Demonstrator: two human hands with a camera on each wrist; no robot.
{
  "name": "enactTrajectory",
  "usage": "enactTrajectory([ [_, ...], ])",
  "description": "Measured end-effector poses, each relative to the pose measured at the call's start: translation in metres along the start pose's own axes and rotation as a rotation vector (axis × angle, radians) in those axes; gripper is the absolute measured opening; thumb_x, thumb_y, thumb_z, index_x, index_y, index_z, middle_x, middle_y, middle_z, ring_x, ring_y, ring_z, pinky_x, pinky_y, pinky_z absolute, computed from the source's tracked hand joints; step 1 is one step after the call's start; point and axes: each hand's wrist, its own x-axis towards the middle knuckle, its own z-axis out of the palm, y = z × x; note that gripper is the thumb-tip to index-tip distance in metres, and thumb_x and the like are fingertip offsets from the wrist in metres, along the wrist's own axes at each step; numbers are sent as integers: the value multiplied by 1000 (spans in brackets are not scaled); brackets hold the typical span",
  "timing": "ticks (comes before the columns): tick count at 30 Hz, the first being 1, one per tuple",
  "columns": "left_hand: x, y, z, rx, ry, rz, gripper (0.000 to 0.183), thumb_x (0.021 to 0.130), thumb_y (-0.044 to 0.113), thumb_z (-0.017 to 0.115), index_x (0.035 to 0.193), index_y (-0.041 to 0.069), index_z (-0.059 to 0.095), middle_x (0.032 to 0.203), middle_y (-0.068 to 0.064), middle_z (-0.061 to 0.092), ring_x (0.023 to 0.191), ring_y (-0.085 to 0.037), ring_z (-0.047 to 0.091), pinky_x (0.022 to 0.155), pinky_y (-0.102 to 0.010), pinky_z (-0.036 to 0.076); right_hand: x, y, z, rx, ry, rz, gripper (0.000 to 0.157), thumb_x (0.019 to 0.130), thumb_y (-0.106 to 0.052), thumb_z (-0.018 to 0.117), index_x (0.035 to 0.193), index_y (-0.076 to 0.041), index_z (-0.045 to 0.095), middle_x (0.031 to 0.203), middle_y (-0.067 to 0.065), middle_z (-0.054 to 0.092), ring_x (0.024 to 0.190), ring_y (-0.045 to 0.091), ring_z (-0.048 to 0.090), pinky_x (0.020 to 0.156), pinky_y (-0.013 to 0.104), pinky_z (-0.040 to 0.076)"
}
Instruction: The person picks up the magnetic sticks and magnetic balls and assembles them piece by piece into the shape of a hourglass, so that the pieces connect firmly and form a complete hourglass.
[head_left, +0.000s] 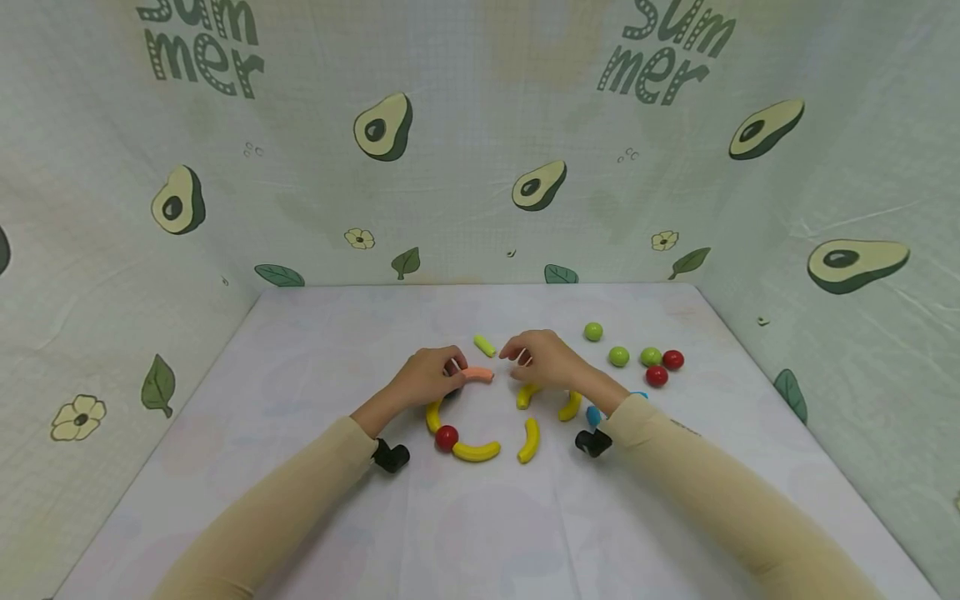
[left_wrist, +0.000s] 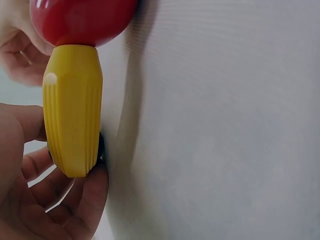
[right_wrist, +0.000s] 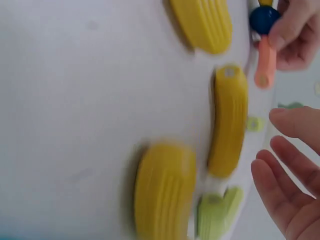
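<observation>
In the head view my left hand [head_left: 429, 377] pinches the left end of a curved orange stick [head_left: 478, 374]. The right wrist view shows that stick against a dark blue ball [right_wrist: 264, 19], with the left thumb at their joint. A yellow curved stick [head_left: 433, 417] runs from there to a red ball [head_left: 446, 437], followed by another yellow curved stick [head_left: 477, 452]. My right hand [head_left: 546, 358] hovers to the right with fingers slightly bent and nothing in them. Beneath and in front of it lie loose yellow sticks [head_left: 529, 440].
A light green stick [head_left: 484, 345] lies beyond the hands. Several green balls [head_left: 618, 357] and two red balls [head_left: 656, 376] sit at the back right. A blue piece [head_left: 593, 415] lies by the right wrist. Patterned cloth walls [head_left: 480, 167] surround the white table [head_left: 465, 533].
</observation>
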Motion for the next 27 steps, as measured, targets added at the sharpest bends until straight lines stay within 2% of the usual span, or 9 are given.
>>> enactTrajectory([
  [8, -5, 2, -2, 6, 8, -17, 17, 101, 27, 73, 114, 16, 70, 105, -5, 73, 82, -19, 62, 68, -28, 55, -25, 38, -45, -83, 104, 42, 34, 95, -6, 78, 129, -2, 72, 128, 17, 72, 114, 38, 67, 94, 48, 61],
  [14, -5, 1, -1, 4, 8, -14, 17, 102, 28, 72, 114, 16, 70, 106, -5, 73, 82, -19, 62, 68, -27, 55, -32, 73, -70, -130, 144, 130, 39, 95, -8, 78, 133, -4, 70, 136, 21, 65, 123, 45, 59, 103, 58, 52],
  [21, -4, -1, 0, 5, 8, -13, 17, 102, 29, 72, 115, 17, 70, 106, -4, 73, 83, -19, 63, 68, -27, 55, -29, 102, -77, -154, 99, 196, 46, 97, -9, 77, 140, -4, 65, 142, 25, 57, 127, 45, 52, 105, 59, 50],
  [27, -5, -1, -1, -1, 9, -8, 16, 102, 27, 71, 114, 17, 70, 105, -4, 72, 82, -19, 62, 67, -27, 55, -26, 110, -74, -147, 77, 250, 47, 97, -8, 76, 142, -3, 64, 141, 26, 57, 127, 45, 52, 108, 60, 48],
])
